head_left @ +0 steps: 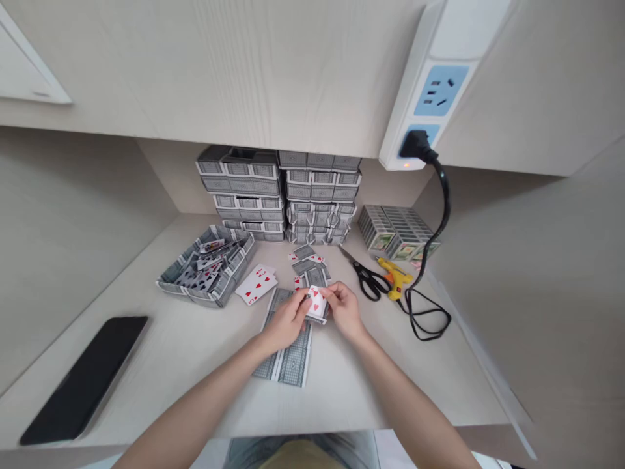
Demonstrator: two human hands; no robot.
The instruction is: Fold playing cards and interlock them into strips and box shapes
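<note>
A playing card (pixel 317 303) with red hearts, its edge apparently folded, is held between my two hands above the desk. My left hand (pixel 287 320) pinches its left side, and my right hand (pixel 344 309) pinches its right side. Under my left hand lies a flat panel of joined cards (pixel 293 358), patterned grey backs up. Just beyond my hands are several loose cards (pixel 307 260), some face up and some face down. To the left rests a small pile of heart cards (pixel 256 284).
A box made of cards (pixel 215 296) holds loose cards at left. Stacked card boxes (pixel 319 185) line the back, beside packed card decks (pixel 400 231). Black scissors (pixel 371 281), a yellow glue gun (pixel 396 277) and its cord lie right. A black phone-like slab (pixel 85 378) lies front left.
</note>
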